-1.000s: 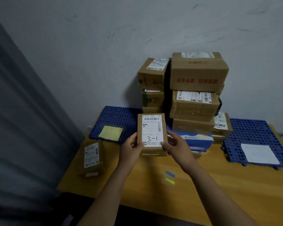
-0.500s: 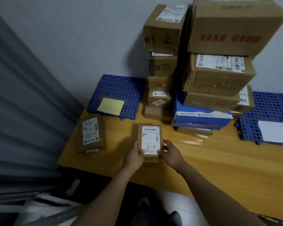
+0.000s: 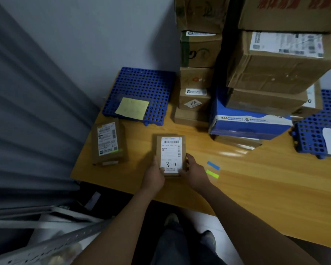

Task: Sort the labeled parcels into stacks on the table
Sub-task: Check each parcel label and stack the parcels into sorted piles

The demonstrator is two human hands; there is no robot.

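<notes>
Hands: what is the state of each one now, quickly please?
Left hand: grips the left side of the 3-1 parcel.
Right hand: grips its right side.

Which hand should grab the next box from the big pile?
Probably the right hand. It grips the right edge of the 3-1 parcel, and the pile of boxes stands on that side; the left hand is farther away.
</notes>
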